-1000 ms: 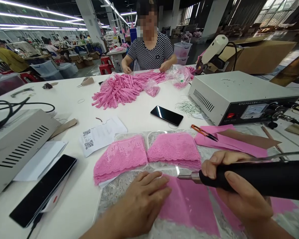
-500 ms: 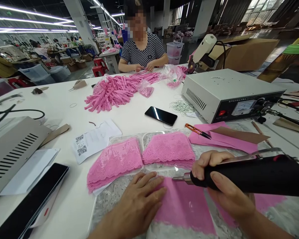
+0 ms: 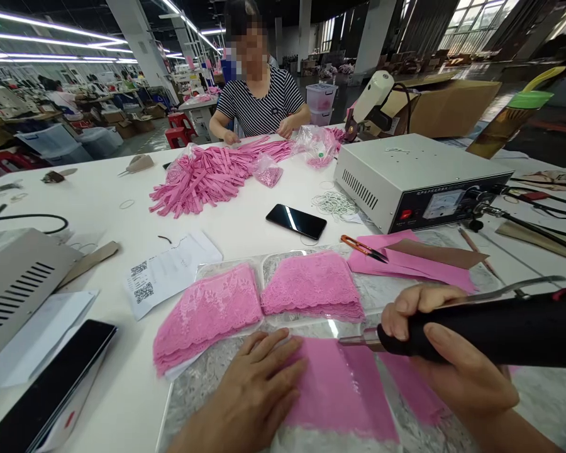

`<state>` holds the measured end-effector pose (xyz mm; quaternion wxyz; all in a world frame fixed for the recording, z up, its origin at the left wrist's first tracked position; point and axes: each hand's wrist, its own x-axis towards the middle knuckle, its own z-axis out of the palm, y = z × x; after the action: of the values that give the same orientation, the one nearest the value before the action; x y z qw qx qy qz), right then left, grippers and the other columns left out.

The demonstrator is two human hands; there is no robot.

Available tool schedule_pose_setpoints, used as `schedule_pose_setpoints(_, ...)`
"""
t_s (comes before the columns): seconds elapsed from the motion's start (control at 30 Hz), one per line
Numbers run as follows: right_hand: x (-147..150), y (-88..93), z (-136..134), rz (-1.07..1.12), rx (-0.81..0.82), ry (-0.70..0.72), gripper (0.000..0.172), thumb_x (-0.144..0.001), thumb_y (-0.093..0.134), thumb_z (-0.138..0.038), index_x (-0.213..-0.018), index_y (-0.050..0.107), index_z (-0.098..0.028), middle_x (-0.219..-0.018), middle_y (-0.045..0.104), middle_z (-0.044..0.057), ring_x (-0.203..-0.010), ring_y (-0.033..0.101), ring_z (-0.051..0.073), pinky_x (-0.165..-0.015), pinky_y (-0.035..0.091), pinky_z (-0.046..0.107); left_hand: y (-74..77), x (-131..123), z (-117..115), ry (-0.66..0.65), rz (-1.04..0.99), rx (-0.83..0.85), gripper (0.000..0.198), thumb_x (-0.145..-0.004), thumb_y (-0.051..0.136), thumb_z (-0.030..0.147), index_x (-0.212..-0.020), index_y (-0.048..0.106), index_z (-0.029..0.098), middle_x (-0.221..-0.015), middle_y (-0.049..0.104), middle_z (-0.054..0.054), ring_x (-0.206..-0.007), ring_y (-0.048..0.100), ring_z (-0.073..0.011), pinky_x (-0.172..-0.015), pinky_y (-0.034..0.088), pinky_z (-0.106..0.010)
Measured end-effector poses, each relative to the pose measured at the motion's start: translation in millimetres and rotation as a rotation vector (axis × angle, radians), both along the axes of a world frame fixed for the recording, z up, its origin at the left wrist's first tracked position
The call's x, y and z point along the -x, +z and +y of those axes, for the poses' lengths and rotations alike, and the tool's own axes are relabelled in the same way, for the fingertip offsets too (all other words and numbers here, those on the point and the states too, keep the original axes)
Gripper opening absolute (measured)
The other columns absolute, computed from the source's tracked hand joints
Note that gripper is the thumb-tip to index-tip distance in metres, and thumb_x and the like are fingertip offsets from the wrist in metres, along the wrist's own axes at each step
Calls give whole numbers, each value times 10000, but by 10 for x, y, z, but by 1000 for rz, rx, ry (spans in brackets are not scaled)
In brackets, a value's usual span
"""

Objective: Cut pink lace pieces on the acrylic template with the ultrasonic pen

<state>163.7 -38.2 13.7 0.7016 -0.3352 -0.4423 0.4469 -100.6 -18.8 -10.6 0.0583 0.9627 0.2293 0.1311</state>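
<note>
My left hand (image 3: 257, 387) lies flat with spread fingers, its fingertips over the left edge of a pink fabric piece (image 3: 334, 390). My right hand (image 3: 446, 346) is wrapped round a black handheld tool (image 3: 495, 327), whose metal tip (image 3: 358, 338) points left at the top edge of that fabric. A marbled board (image 3: 207, 402) lies under the fabric. Behind my hands are two stacks of pink lace pieces, a left one (image 3: 207, 314) and a right one (image 3: 314, 286). More pink fabric (image 3: 417, 387) shows below my right hand, partly hidden by it.
Orange snips (image 3: 363, 248) rest on pink and brown sheets (image 3: 419, 258). Beyond are a phone (image 3: 296, 221), a metal control box (image 3: 415, 179) and heaped pink strips (image 3: 202, 176). Across the table sits a person in a striped top (image 3: 264, 97). Another device (image 3: 23, 289) stands left.
The tool in my right hand has shifted right along the fabric's top edge. The view has moved slightly. Across the table, the person's hands have moved apart.
</note>
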Motion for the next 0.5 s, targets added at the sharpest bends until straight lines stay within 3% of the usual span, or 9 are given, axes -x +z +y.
schedule_pose_setpoints(0.5, -5, -56, 27, 6, -13, -1, 52, -856, 622, -256, -894, 586, -256, -842, 526, -8, -609, 552, 130, -566, 514, 322, 1, 35, 28, -31, 20, -40, 363, -931, 511, 209, -1290, 562, 214, -1381, 532, -60, -1289, 478, -246, -1017, 467, -442)
